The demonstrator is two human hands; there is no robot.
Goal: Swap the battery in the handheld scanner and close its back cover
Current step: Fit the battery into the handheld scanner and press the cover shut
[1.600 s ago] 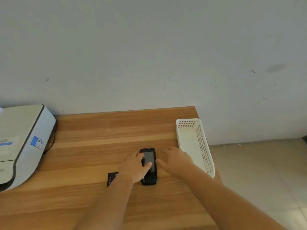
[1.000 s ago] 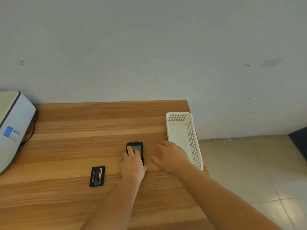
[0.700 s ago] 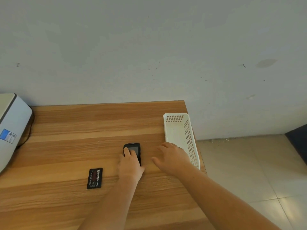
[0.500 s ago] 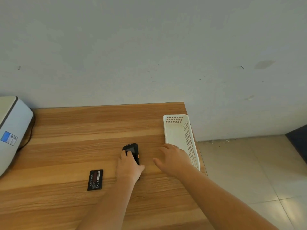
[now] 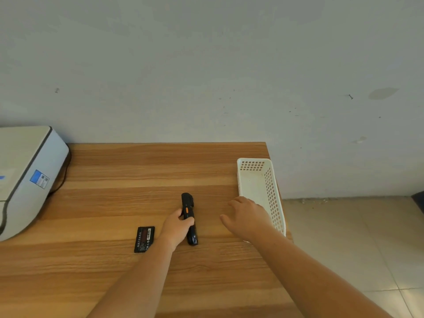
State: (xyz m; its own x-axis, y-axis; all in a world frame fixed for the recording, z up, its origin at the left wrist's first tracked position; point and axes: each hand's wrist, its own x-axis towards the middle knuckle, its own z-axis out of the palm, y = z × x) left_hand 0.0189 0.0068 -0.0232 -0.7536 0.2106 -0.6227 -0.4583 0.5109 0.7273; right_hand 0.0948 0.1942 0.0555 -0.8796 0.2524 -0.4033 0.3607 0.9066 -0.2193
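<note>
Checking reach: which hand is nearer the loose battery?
Left. The left hand grips the scanner just right of the battery; the right hand hovers farther right, by the white basket.

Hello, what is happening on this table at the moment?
A person is working on a black handheld scanner at a wooden table. The left hand grips it, tipped up on its side edge. The right hand hovers open beside a white basket. A loose battery lies flat left of the scanner, untouched.

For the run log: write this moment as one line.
left hand: grips black handheld scanner, tipped on edge | right hand: open, empty | flat black battery: on wooden table
</note>
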